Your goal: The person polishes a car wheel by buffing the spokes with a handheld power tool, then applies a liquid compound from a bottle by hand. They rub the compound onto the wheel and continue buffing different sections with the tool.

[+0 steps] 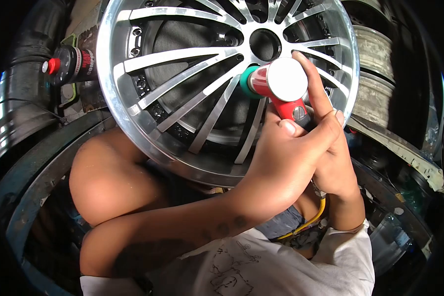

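Observation:
A silver multi-spoke alloy wheel (182, 55) lies tilted in front of me, its bright lip facing up. Both hands grip a small red air polisher (287, 80) with a round white top. Its green pad (248, 83) is against or just above a spoke near the hub; the contact point is partly hidden. My left hand (283, 155) reaches across from the left and is closed around the handle. My right hand (333, 165) wraps the handle from the right, with its index finger stretched along the polisher's head. A yellow hose (318, 214) runs down below my right wrist.
At the left, a dark bottle with a red cap (74, 65), labelled as compound, lies beside the wheel. More wheels (373, 54) are stacked at the right. My bare knee (108, 177) is close to the wheel's lower left edge. A clear plastic bottle (392, 237) is at the lower right.

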Tool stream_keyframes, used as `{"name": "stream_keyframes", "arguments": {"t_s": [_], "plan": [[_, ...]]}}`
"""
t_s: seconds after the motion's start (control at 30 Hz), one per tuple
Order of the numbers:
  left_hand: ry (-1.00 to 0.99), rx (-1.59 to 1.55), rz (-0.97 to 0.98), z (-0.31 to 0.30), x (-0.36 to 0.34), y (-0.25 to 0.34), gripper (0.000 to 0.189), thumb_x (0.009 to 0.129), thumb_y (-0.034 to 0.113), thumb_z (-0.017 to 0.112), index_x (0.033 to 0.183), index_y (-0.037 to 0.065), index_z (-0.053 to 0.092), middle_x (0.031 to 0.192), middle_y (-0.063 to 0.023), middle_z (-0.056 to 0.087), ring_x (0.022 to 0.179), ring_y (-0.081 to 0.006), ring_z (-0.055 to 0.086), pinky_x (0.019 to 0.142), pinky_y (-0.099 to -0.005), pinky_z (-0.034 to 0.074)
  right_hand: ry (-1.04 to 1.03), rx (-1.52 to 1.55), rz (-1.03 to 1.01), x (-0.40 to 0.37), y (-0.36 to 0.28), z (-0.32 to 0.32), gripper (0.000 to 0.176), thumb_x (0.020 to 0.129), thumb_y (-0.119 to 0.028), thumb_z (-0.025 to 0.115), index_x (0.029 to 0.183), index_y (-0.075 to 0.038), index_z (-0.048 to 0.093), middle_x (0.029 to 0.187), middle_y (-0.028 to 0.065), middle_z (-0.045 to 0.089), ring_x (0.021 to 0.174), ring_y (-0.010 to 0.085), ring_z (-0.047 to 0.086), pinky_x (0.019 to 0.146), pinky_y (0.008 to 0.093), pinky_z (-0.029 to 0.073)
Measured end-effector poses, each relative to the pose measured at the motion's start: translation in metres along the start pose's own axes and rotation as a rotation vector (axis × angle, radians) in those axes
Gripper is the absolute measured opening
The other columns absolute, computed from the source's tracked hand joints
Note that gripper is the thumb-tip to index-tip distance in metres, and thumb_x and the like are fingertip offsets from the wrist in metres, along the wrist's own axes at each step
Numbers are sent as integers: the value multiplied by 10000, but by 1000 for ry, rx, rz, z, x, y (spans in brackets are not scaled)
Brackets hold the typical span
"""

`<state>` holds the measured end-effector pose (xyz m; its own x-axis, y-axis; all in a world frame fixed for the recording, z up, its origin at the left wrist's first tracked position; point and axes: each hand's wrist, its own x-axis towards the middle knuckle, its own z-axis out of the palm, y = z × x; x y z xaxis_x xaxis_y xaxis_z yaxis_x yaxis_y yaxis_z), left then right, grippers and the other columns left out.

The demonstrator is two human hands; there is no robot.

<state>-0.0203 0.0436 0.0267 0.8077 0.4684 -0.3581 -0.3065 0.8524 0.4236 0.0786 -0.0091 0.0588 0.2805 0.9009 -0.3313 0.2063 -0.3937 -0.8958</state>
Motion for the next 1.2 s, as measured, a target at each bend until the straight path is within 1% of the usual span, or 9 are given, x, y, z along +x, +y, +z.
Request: {"name": "stream_keyframes", "arguments": {"t_s": [0.17, 0.37, 0.43, 0.6, 0.77, 0.9, 0.97, 1.03, 1.2], "plan": [[-7, -79, 71, 2, 5, -10, 719, 1015, 149, 683, 1555, -89, 272, 1541, -177, 440, 1402, -185, 463, 1157, -342, 363, 6, 6, -105, 2, 6, -3, 762, 1011, -67, 645, 1668, -48, 260, 1352, 96, 621, 1178, 129, 557, 1051, 277, 430], [56, 196, 46, -7, 10, -12, 614, 1070, 223, 626, 1559, -3, 332, 1265, -61, 606, 1163, -89, 581, 1013, -279, 454, -19, 216, 33, 6, 13, -1, 820, 990, -124, 659, 1679, -48, 220, 1585, 145, 442, 1409, 190, 435, 1167, 307, 329], [62, 256, 62, -3, 10, -2, 595, 1061, 229, 626, 1526, -19, 350, 1222, -80, 605, 1144, -105, 579, 989, -277, 454, -15, 148, -24, 8, 14, -3, 773, 1019, -70, 619, 1687, -96, 231, 1384, 75, 608, 1178, 116, 554, 1070, 278, 419], [28, 155, 196, 17, -1, 15, 731, 1007, 126, 664, 1582, -52, 249, 1508, -178, 483, 1385, -218, 490, 1151, -366, 383, -29, -61, -21, 4, -19, -9, 747, 1024, -120, 597, 1684, -101, 247, 1293, 74, 666, 1030, 119, 600, 994, 270, 468], [-72, 137, -144, 7, 6, 6, 811, 1019, 180, 658, 1585, -61, 129, 1493, -231, 462, 1365, -244, 504, 1134, -368, 410, 17, -20, -20, -2, 0, -23, 824, 962, -187, 683, 1654, -3, 275, 1588, 142, 459, 1437, 225, 448, 1212, 371, 306], [-203, 740, -234, 10, -4, 28, 761, 1056, 369, 608, 1526, -88, 223, 1457, -372, 456, 1293, -400, 604, 1117, -425, 450, 124, 88, -28, -3, -10, -39, 830, 939, -170, 707, 1654, -46, 306, 1420, 126, 570, 1056, 138, 586, 895, 279, 467], [-374, 1340, 118, 3, -11, 30, 930, 1041, 558, 559, 1549, -140, 213, 1371, -365, 539, 1256, -484, 577, 1081, -462, 470, 193, 222, 14, -4, -18, -46, 812, 941, -158, 703, 1650, -64, 318, 1331, 121, 625, 787, 64, 596, 582, 193, 487], [-306, 1792, 513, -10, -10, 23, 970, 929, 584, 687, 1568, -70, 366, 1375, -376, 551, 1236, -520, 596, 1096, -527, 460, 254, 221, -4, -3, -12, -53, 803, 947, -164, 704, 1646, -64, 322, 1310, 128, 637, 688, 64, 588, 514, 207, 478], [-330, 1940, 189, -8, -14, 27, 870, 962, 504, 696, 1530, -85, 399, 1449, -363, 513, 1314, -498, 543, 1140, -510, 424, 274, 337, -14, -3, -5, -62, 866, 913, -86, 744, 1649, -67, 289, 1239, 161, 673, 616, 80, 595, 498, 218, 485]]}}
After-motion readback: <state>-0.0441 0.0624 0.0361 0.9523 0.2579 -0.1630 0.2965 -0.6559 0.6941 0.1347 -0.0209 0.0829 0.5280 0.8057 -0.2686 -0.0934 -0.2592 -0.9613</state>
